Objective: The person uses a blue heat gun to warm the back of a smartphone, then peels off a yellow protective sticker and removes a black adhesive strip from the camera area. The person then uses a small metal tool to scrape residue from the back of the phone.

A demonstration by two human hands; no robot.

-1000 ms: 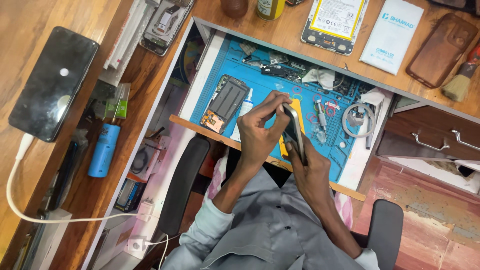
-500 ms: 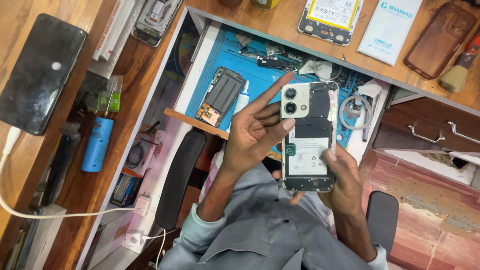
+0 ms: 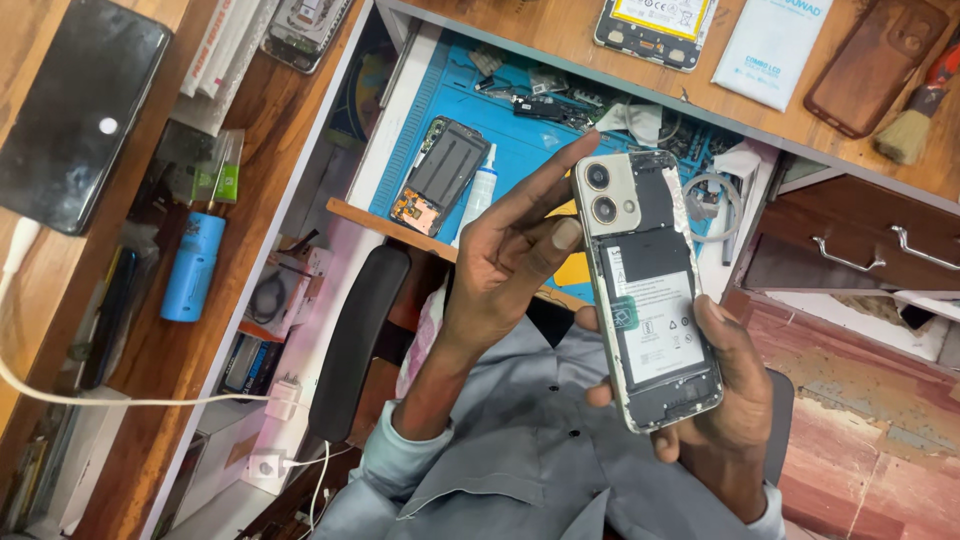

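Holding: we see an opened phone point(image 3: 648, 290), back cover off, battery and twin camera lenses exposed, raised above the lap and in front of the blue work mat point(image 3: 520, 150).
Right hand point(image 3: 725, 400): it cradles the phone's lower half from behind; thumb lies along the right edge, fingertips curl round the left edge. The grip looks firm but only on the edges.
Left hand point(image 3: 510, 265): fingers loosely spread; index stretched up to the top left corner by the lenses, thumb tip touching the left edge. We cannot tell whether anything small is pinched between them.
Risk, drop: we judge the phone could slip, since one hand carries the weight and it hangs over the lap, not over the mat.
Risk, battery: pressing or prying near the bare cell could dent it.
Risk, lenses: the index fingertip sits just beside the lenses; a smear or scratch seems possible.
Risk, frame: levering at the corner could bend the thin rim.
Mat: a second dismantled phone point(image 3: 440, 177) and a white glue tube point(image 3: 478, 195) lie there with loose parts; small pieces could scatter if the phone lands among them.
Desk top: a brown case point(image 3: 862, 65), a brush point(image 3: 915, 120) and a black phone on a cable point(image 3: 80, 110), well apart from the hands.
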